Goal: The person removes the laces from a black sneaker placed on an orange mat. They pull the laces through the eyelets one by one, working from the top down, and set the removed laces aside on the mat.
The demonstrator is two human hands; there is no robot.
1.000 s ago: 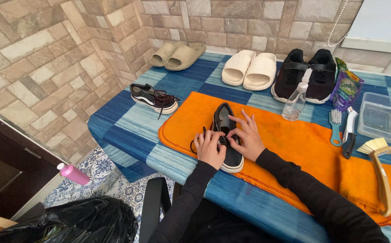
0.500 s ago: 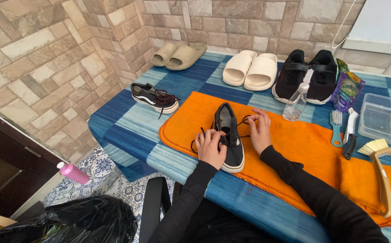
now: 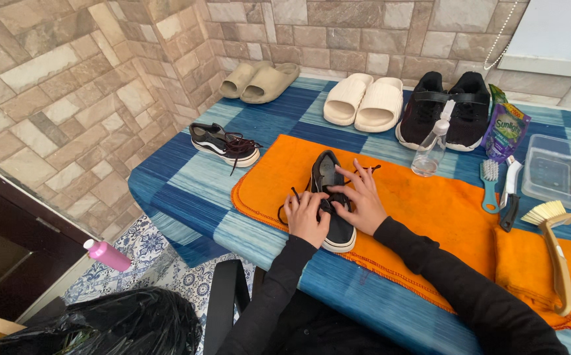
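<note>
Left hand (image 3: 308,219) and right hand (image 3: 362,199) pinch laces of black canvas white-soled sneaker (image 3: 333,204) on orange fleece cloth (image 3: 430,204), table's front edge.

Two pairs of slides, tan (image 3: 259,80) and cream (image 3: 363,100), line the table (image 3: 187,184) at 12 o'clock beside black trainers (image 3: 445,108). A spray bottle (image 3: 430,148), clear tub (image 3: 552,172) and wooden brush (image 3: 555,246) sit toward 3 o'clock.
</note>
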